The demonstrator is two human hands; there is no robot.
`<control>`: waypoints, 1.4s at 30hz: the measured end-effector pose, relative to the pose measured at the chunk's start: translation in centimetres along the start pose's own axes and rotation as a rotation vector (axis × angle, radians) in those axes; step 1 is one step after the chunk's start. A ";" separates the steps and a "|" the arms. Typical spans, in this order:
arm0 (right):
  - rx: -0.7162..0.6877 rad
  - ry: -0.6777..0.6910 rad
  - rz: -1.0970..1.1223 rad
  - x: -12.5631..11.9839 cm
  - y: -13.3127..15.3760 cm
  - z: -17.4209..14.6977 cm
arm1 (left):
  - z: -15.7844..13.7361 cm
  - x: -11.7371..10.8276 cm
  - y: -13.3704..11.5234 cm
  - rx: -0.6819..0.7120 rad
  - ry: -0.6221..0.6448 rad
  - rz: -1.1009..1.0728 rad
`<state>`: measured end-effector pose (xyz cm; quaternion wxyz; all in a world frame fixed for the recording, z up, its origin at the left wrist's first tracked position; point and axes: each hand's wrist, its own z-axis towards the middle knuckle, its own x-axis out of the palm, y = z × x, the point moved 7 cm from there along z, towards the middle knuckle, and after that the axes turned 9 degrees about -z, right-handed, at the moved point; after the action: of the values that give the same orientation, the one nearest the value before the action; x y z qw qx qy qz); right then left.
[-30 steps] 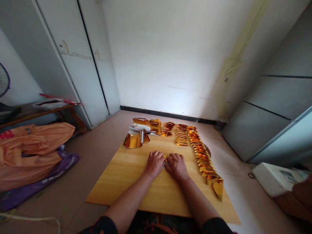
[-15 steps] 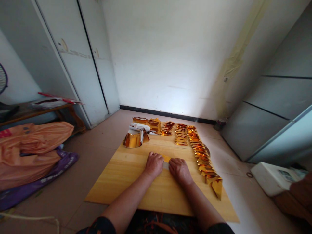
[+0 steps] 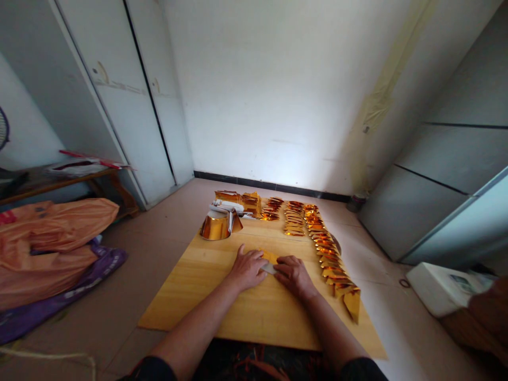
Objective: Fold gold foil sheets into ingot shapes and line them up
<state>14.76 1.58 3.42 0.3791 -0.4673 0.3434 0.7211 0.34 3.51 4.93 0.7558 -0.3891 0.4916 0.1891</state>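
Note:
A small piece of gold foil paper (image 3: 270,257), with a pale whitish underside showing, lies low over the wooden board in front of me. From its left side my left hand (image 3: 246,270) grips it, fingers on top and thumb at the near edge. At the opposite end my right hand (image 3: 294,274) holds it with bent fingers. Part of the sheet is hidden beneath the fingers. Folded gold foil pieces (image 3: 327,254) run in a long overlapping row down the board's right side.
The wooden board (image 3: 186,296) carries shorter rows of folded gold pieces (image 3: 294,218) at the back. A curved gold foil sheet (image 3: 215,226) stands back left, beside white papers (image 3: 228,206). Orange and purple bags (image 3: 59,238) lie left; a white box (image 3: 440,290) sits right.
My left hand has turned from a closed, knuckles-up grip to longer, extended fingers over the paper, thumb along its near edge. The right hand's fingers have loosened a little.

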 end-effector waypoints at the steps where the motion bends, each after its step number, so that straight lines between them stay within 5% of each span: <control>1: 0.002 -0.012 -0.010 0.0 0.1 0.1 | 0.1 0.0 0.0 0.009 -0.003 0.000; 10: 0.097 -0.040 0.036 0.5 0.7 1.1 | 1.1 0.7 -1.1 0.077 0.007 0.124; 24: 0.023 -0.096 0.304 0.8 -1.0 0.7 | 0.5 2.1 -0.7 0.077 -0.049 0.121; 42: 0.309 -0.029 0.202 0.9 -0.9 1.9 | -0.2 1.3 -1.0 0.102 -0.016 0.038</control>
<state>14.47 3.85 3.05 0.3770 -0.3562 0.4900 0.7006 1.48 2.63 4.11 0.7748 -0.3391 0.5018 0.1814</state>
